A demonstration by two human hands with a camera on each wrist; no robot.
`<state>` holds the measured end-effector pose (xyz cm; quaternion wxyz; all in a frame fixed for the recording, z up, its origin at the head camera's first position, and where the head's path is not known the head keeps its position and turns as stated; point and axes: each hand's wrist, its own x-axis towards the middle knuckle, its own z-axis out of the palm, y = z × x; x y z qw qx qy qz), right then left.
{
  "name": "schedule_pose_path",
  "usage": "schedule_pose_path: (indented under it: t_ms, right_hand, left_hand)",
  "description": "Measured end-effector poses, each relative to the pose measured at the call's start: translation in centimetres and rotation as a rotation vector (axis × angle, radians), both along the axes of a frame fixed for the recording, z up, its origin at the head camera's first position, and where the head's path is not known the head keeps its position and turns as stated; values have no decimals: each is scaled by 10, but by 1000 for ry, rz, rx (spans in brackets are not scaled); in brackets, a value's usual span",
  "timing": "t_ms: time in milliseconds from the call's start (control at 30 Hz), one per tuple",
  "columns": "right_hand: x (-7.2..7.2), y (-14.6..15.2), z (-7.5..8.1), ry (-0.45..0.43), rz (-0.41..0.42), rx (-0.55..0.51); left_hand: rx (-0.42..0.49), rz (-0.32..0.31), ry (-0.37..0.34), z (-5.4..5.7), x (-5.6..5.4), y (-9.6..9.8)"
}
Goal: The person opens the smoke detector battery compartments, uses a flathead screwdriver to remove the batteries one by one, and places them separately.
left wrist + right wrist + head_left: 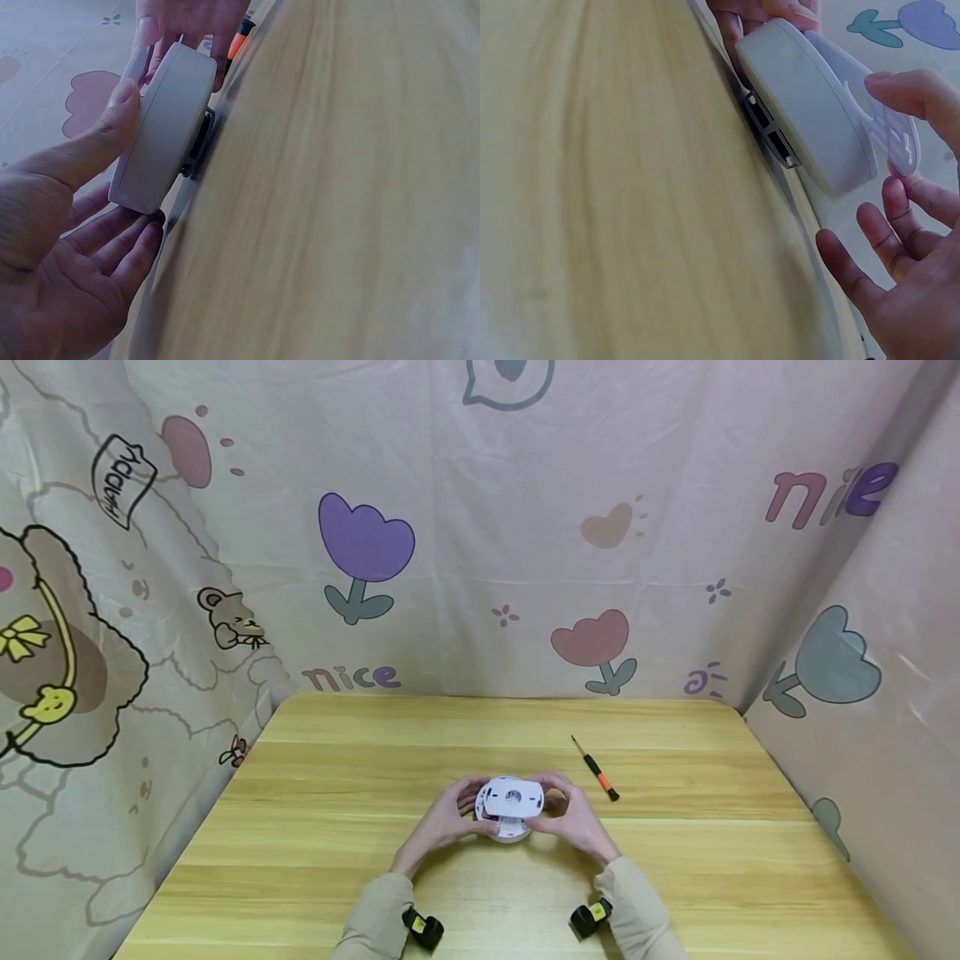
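Note:
A round white smoke detector (512, 837) is held up between both hands over the table. My left hand (444, 820) grips its body at the left, thumb on the edge, fingers curled beneath. In the left wrist view the smooth side wall of the detector (166, 124) faces me, with a dark vented part below it. My right hand (576, 822) pinches the white mounting plate (525, 802) between thumb and fingers. The right wrist view has this plate (895, 139) tilted away from the body, with a gap between them at the right; its other end lies close to the body.
A small screwdriver (597, 772) with a black and orange handle lies on the wooden table (360, 760), beyond the right hand. Printed cloth curtains (465, 527) hang behind the table and at both sides. Each wrist carries a black camera (425, 929).

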<state>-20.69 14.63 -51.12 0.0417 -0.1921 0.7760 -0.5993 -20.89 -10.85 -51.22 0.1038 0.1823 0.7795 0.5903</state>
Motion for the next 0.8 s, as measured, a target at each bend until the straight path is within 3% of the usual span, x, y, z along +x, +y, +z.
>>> schedule_pose_path:
  t_ms: [267,467,800]
  right_hand:
    - [0,8,-6,-126,-43,-98]
    - [0,11,-8,-166,-92,-150]
    - [-2,12,-10,-234,-304,-275]
  left_hand:
    - [3,-12,8,-1,2,0]
    - [-4,-4,2,-1,2,-1]
    - [-1,-1,-10,0,1,0]
